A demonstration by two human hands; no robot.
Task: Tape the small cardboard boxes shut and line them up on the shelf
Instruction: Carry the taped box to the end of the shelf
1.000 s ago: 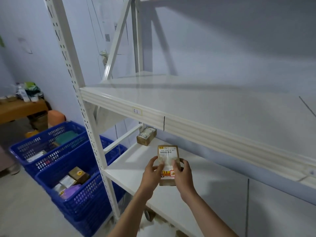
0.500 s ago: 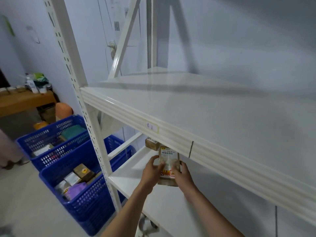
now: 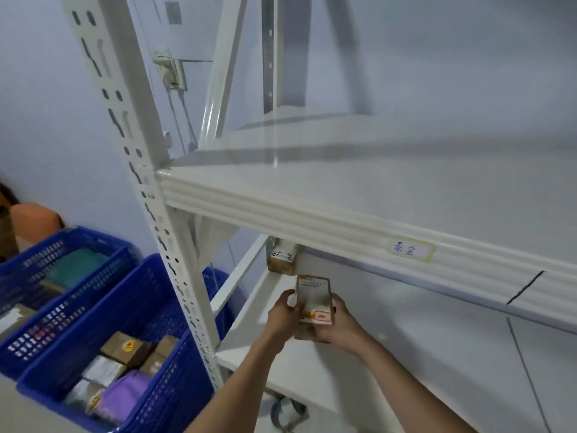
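A small cardboard box (image 3: 313,300) with a white shipping label sits between both hands over the lower white shelf (image 3: 312,367). My left hand (image 3: 282,317) grips its left side and my right hand (image 3: 338,323) grips its right side. Whether the box touches the shelf board I cannot tell. A second small cardboard box (image 3: 282,259) with a handwritten label stands at the back left of the same shelf, partly hidden under the upper shelf's front rail (image 3: 312,226).
The white slotted upright (image 3: 150,195) stands left of my arms. Two blue plastic crates (image 3: 131,323) holding several small boxes and packets sit on the floor at the left. A roll of tape (image 3: 285,412) lies below the shelf edge.
The camera has moved closer and turned right. Both hands have carried the box further in under the upper shelf, toward the box at the back.
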